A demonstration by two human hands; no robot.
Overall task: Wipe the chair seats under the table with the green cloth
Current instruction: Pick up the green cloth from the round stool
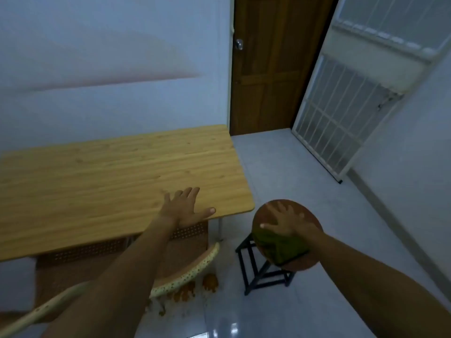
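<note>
Left hand (185,211) flat on wooden table (97,181); stool (285,235) on tiled floor (305,172).

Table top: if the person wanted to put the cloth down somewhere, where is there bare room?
Nearly all of the wooden table is bare, from the wall side to its right corner; only the left hand rests near the front edge. The round stool seat is crowded: the right hand and green cloth cover most of it.

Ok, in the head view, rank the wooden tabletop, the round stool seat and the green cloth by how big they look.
1. Wooden tabletop, largest by far.
2. Round stool seat.
3. Green cloth, smallest, lying on the seat under the right hand.
</note>
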